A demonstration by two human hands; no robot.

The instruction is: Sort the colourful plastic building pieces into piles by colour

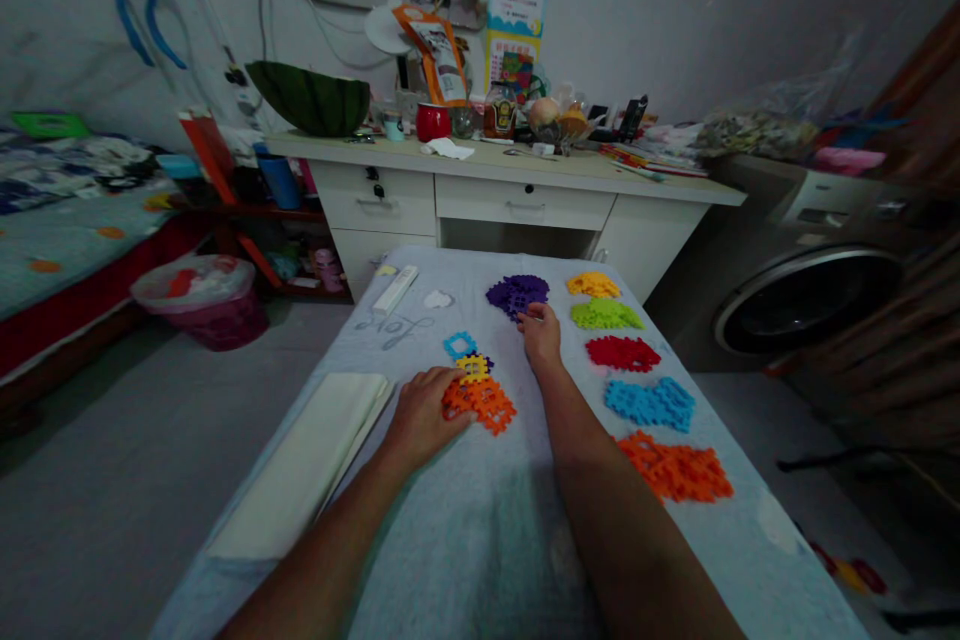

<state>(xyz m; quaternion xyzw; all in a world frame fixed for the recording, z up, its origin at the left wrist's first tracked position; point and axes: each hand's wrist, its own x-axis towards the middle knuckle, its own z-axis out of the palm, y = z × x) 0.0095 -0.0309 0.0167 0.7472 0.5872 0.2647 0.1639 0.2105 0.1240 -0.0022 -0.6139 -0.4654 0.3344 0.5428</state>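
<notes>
My left hand (431, 410) lies around the left side of a small cluster of orange interlocking plastic squares (491, 407), thumb at the near side and fingers at the far side. A yellow square piece (473, 367) adjoins the orange ones, with a bit of purple showing beside it. Just beyond is a light-blue square piece (460, 345). My right hand (541, 332) reaches to the near edge of a purple pile of such pieces (517, 293). Its fingertips are pinched on a purple piece there, partly hidden by the fingers.
Down the table's right side run piles of yellow (593, 284), green (607, 313), red (623, 353), blue (650, 404) and orange pieces (679, 468). A folded white cloth (300, 470) and a white box (395, 291) lie on the left. Behind stands a cluttered desk (517, 205).
</notes>
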